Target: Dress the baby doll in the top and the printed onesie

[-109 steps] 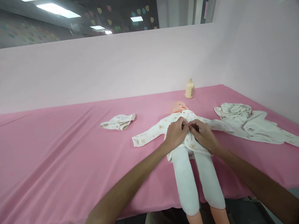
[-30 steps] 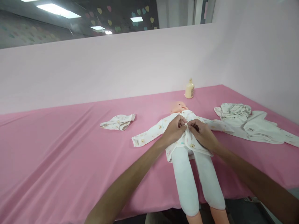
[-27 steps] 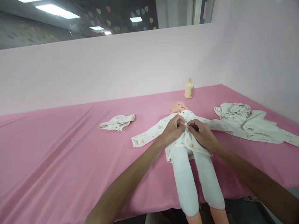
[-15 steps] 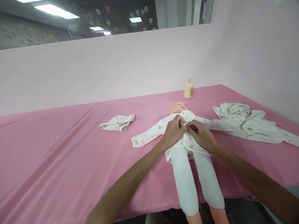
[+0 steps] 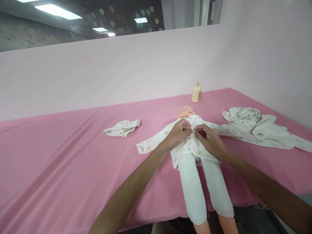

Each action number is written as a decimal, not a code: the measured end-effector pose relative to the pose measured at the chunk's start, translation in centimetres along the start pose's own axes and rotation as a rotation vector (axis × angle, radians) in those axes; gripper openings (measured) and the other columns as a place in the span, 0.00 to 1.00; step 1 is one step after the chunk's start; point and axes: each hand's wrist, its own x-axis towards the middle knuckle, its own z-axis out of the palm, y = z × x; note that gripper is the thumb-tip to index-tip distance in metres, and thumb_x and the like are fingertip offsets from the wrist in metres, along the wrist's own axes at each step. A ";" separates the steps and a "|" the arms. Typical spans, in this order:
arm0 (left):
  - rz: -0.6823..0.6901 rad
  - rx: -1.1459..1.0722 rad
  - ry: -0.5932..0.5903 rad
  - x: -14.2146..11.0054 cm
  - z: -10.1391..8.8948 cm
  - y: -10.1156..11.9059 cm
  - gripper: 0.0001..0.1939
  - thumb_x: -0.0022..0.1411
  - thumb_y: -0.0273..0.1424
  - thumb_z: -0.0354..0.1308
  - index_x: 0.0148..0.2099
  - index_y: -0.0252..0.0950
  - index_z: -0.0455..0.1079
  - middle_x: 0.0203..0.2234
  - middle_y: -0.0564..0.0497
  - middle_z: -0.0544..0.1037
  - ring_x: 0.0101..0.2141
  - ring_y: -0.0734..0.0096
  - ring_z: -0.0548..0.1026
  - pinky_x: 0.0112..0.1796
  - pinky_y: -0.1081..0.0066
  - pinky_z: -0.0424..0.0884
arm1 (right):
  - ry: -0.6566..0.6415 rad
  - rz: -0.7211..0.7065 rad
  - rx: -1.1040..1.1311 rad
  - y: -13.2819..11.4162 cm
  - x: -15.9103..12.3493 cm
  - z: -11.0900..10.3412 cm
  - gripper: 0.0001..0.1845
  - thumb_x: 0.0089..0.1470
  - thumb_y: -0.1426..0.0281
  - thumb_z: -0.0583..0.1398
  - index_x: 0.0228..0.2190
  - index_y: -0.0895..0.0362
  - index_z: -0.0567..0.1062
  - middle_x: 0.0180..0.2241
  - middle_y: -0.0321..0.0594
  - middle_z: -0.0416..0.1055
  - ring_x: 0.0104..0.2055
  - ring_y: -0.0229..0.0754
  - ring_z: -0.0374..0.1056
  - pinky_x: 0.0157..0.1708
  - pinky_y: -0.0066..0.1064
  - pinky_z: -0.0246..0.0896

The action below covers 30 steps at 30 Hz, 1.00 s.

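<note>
A baby doll (image 5: pixel 185 111) lies on its back on the pink-covered table (image 5: pixel 73 156), head away from me, legs in white trousers (image 5: pixel 195 185) hanging over the near edge. It wears a white printed shirt (image 5: pixel 156 139) with sleeves spread out. My left hand (image 5: pixel 177 134) pinches the shirt's left front edge at the doll's chest. My right hand (image 5: pixel 210 140) pinches the right front edge, fingertips meeting those of the left hand at the closure.
A cream lotion bottle (image 5: pixel 196 93) stands at the back by the pink wall. A small folded printed cloth (image 5: pixel 122 127) lies left of the doll. A heap of white clothes (image 5: pixel 258 128) lies to the right. Walls close the table's back and right side.
Both hands have crept a little up the shirt front toward the doll's neck, still pinching the two edges together. The doll and the other items have not moved.
</note>
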 end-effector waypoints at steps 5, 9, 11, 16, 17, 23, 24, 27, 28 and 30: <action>-0.017 -0.099 -0.039 0.0 -0.1 0.0 0.09 0.54 0.25 0.54 0.37 0.38 0.58 0.21 0.59 0.64 0.20 0.81 0.61 0.22 0.77 0.56 | 0.015 -0.149 -0.093 -0.2 0.0 -0.1 0.07 0.59 0.71 0.55 0.35 0.53 0.73 0.29 0.35 0.66 0.31 0.37 0.62 0.34 0.30 0.58; -0.022 -0.106 -0.045 0.1 -0.2 0.0 0.08 0.54 0.26 0.55 0.36 0.38 0.58 0.21 0.59 0.64 0.20 0.81 0.61 0.22 0.77 0.56 | 0.044 -0.238 -0.167 0.1 0.1 0.0 0.06 0.59 0.72 0.55 0.35 0.54 0.73 0.28 0.35 0.65 0.30 0.37 0.62 0.32 0.30 0.59; -0.024 -0.076 -0.043 0.1 -0.2 0.1 0.08 0.55 0.25 0.55 0.36 0.38 0.58 0.21 0.59 0.64 0.20 0.81 0.60 0.22 0.78 0.56 | 0.053 -0.321 -0.246 0.6 0.1 0.0 0.07 0.59 0.73 0.55 0.35 0.54 0.73 0.30 0.37 0.67 0.32 0.38 0.64 0.33 0.31 0.59; -0.043 0.014 -0.032 0.0 -0.2 0.4 0.07 0.55 0.25 0.53 0.37 0.38 0.59 0.22 0.59 0.65 0.21 0.80 0.62 0.23 0.78 0.58 | 0.047 -0.526 -0.525 1.1 0.3 -0.4 0.11 0.61 0.75 0.52 0.35 0.55 0.74 0.32 0.41 0.69 0.32 0.40 0.64 0.35 0.33 0.58; -0.041 0.022 -0.036 0.0 -0.2 0.4 0.07 0.55 0.25 0.53 0.37 0.38 0.59 0.22 0.58 0.65 0.21 0.80 0.62 0.23 0.78 0.58 | 0.043 -0.558 -0.567 1.1 0.3 -0.5 0.11 0.61 0.75 0.51 0.36 0.55 0.74 0.32 0.41 0.69 0.32 0.40 0.64 0.35 0.34 0.58; -0.007 0.114 -0.062 -0.3 -0.2 0.9 0.06 0.56 0.26 0.52 0.36 0.38 0.58 0.22 0.59 0.63 0.20 0.82 0.58 0.22 0.78 0.55 | 0.016 -0.554 -0.563 1.0 0.5 -0.8 0.11 0.62 0.74 0.51 0.38 0.55 0.73 0.34 0.42 0.72 0.34 0.41 0.66 0.38 0.35 0.59; -0.008 0.126 -0.064 -0.4 -0.2 1.0 0.06 0.56 0.26 0.52 0.36 0.38 0.58 0.21 0.59 0.63 0.20 0.81 0.58 0.21 0.78 0.54 | 0.012 -0.522 -0.510 1.1 0.5 -0.7 0.11 0.62 0.73 0.51 0.38 0.55 0.73 0.34 0.41 0.72 0.35 0.42 0.67 0.38 0.36 0.60; -0.015 0.138 -0.063 -0.6 0.0 1.2 0.05 0.57 0.26 0.51 0.36 0.38 0.57 0.21 0.59 0.62 0.20 0.81 0.58 0.21 0.78 0.55 | -0.002 -0.401 -0.320 1.1 0.6 -0.5 0.09 0.62 0.71 0.52 0.38 0.54 0.73 0.35 0.41 0.73 0.38 0.42 0.68 0.39 0.36 0.61; -0.022 0.136 -0.060 -0.6 0.0 1.3 0.05 0.57 0.26 0.51 0.36 0.38 0.57 0.21 0.59 0.62 0.20 0.81 0.58 0.21 0.78 0.55 | -0.010 -0.355 -0.258 1.0 0.6 -0.5 0.09 0.62 0.70 0.53 0.38 0.54 0.73 0.36 0.40 0.73 0.38 0.42 0.68 0.39 0.35 0.61; -0.036 0.125 -0.054 -0.7 0.1 1.4 0.05 0.57 0.25 0.51 0.36 0.38 0.57 0.21 0.59 0.61 0.20 0.81 0.58 0.21 0.78 0.55 | -0.026 -0.257 -0.154 0.7 0.5 -0.4 0.08 0.61 0.70 0.54 0.37 0.53 0.73 0.35 0.39 0.72 0.37 0.41 0.67 0.37 0.34 0.61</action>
